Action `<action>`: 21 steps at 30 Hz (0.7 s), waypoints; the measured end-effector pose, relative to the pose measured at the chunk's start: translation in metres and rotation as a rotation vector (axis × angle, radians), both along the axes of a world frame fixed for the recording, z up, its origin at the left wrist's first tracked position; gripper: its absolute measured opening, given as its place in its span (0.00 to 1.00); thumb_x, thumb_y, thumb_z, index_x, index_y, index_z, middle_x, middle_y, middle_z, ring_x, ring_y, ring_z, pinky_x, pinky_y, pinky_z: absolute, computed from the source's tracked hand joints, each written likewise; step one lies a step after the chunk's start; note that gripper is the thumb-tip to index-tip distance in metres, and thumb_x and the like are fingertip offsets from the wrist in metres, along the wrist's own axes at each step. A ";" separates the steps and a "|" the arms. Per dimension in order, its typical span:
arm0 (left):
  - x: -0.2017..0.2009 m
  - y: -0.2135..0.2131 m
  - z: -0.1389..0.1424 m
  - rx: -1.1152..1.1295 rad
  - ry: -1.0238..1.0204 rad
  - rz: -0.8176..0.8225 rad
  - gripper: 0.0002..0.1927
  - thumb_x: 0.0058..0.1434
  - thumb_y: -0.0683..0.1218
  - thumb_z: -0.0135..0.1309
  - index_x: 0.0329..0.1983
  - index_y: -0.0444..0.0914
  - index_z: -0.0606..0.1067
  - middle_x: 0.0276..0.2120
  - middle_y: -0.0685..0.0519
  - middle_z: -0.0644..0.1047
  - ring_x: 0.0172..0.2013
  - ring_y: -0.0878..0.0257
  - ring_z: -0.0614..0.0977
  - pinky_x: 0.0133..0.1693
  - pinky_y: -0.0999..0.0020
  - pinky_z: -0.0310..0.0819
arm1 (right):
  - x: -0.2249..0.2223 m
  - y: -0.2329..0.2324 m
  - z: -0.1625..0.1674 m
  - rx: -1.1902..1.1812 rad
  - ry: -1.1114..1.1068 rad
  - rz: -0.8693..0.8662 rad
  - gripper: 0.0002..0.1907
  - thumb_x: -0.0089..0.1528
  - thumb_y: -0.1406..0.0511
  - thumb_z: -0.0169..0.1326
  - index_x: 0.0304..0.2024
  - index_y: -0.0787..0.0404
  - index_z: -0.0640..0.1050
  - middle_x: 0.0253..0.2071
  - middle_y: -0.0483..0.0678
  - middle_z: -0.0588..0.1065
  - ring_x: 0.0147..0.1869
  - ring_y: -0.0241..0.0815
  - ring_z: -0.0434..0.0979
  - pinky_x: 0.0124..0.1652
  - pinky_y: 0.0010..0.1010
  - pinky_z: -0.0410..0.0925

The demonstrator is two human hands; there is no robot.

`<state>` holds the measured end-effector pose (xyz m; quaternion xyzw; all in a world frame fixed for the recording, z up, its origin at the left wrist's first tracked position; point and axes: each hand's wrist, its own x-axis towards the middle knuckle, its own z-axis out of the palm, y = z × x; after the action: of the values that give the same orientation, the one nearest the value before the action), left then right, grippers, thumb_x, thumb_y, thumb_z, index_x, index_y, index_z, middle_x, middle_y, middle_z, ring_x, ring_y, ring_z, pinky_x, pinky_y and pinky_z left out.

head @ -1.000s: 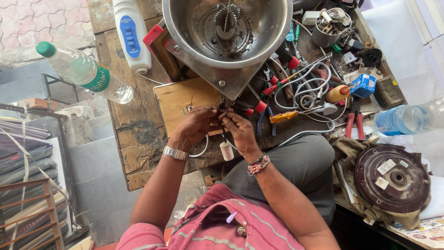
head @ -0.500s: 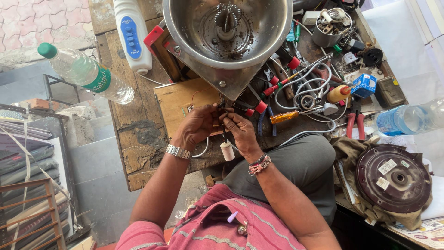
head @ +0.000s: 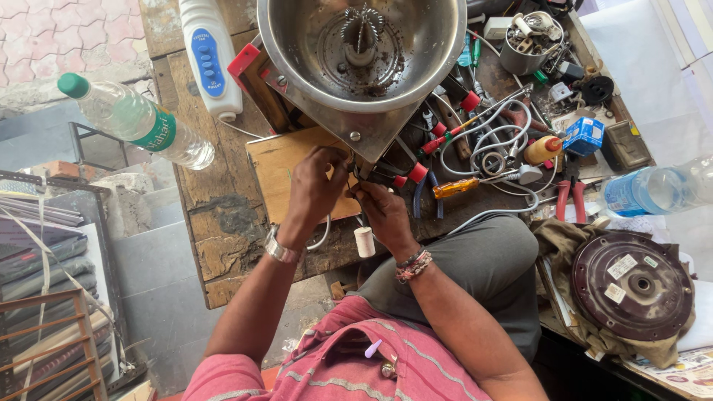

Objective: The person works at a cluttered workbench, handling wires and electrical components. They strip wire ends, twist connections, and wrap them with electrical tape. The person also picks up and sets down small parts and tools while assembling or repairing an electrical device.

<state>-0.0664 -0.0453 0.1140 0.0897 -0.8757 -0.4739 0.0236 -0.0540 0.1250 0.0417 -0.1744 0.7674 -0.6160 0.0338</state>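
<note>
My left hand point(head: 313, 187) and my right hand point(head: 384, 212) meet at the near corner of a metal appliance base point(head: 356, 122) that carries a large steel bowl point(head: 362, 44). Both sets of fingers pinch small wires and a dark tool at that corner; exactly what each holds is too small to tell. A white wire loops down from the hands, and a small white spool point(head: 365, 241) sits just below them. Under my left hand lies a brown cardboard sheet point(head: 278, 174) on the worn wooden bench point(head: 215, 223).
A plastic water bottle point(head: 137, 119) and a white bottle with a blue label point(head: 210, 56) lie at the left. Screwdrivers, red-handled pliers point(head: 572, 200), cables and a tin of parts point(head: 531, 41) crowd the right. A round dark motor cover point(head: 631, 286) rests at lower right.
</note>
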 end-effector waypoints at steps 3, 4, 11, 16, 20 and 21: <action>0.013 0.009 0.001 -0.293 0.358 -0.119 0.06 0.63 0.40 0.56 0.40 0.32 0.76 0.53 0.43 0.79 0.51 0.54 0.79 0.52 0.60 0.74 | 0.000 0.001 -0.002 0.034 0.073 -0.050 0.09 0.67 0.70 0.56 0.50 0.62 0.79 0.37 0.50 0.78 0.37 0.41 0.80 0.36 0.30 0.70; 0.019 0.013 0.000 -0.382 0.466 -0.164 0.05 0.62 0.39 0.57 0.38 0.32 0.75 0.55 0.42 0.77 0.56 0.51 0.77 0.55 0.57 0.72 | 0.000 0.002 -0.004 0.062 0.157 -0.050 0.09 0.66 0.71 0.56 0.49 0.62 0.79 0.38 0.50 0.78 0.39 0.42 0.80 0.38 0.31 0.71; 0.047 0.035 -0.009 -0.175 0.536 0.046 0.08 0.66 0.41 0.56 0.46 0.33 0.74 0.60 0.42 0.74 0.63 0.49 0.74 0.63 0.52 0.68 | 0.002 -0.001 -0.018 -0.043 -0.024 -0.032 0.07 0.68 0.70 0.53 0.47 0.62 0.80 0.40 0.49 0.82 0.43 0.36 0.80 0.40 0.26 0.72; 0.038 0.019 -0.006 0.071 0.146 0.128 0.13 0.65 0.43 0.56 0.52 0.37 0.76 0.57 0.47 0.77 0.54 0.53 0.81 0.50 0.58 0.78 | 0.005 -0.004 -0.011 -0.221 -0.186 0.044 0.06 0.71 0.69 0.52 0.47 0.64 0.79 0.41 0.50 0.82 0.44 0.31 0.80 0.43 0.25 0.72; 0.036 0.023 -0.005 -0.236 0.384 0.075 0.06 0.63 0.41 0.60 0.43 0.37 0.80 0.55 0.47 0.78 0.58 0.49 0.77 0.56 0.54 0.72 | 0.010 -0.002 -0.004 -0.041 -0.031 -0.028 0.07 0.69 0.69 0.53 0.49 0.64 0.79 0.38 0.52 0.81 0.39 0.38 0.83 0.38 0.28 0.72; 0.035 0.025 -0.005 -0.272 0.425 0.055 0.06 0.62 0.41 0.60 0.42 0.37 0.79 0.56 0.47 0.78 0.60 0.49 0.76 0.58 0.52 0.69 | 0.011 -0.002 -0.004 -0.023 -0.021 -0.035 0.08 0.68 0.70 0.54 0.49 0.64 0.78 0.38 0.53 0.81 0.38 0.40 0.83 0.36 0.30 0.72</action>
<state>-0.0309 -0.0207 0.1086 0.0079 -0.9041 -0.3589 0.2318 -0.0432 0.1234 0.0380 -0.1548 0.7627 -0.6273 0.0293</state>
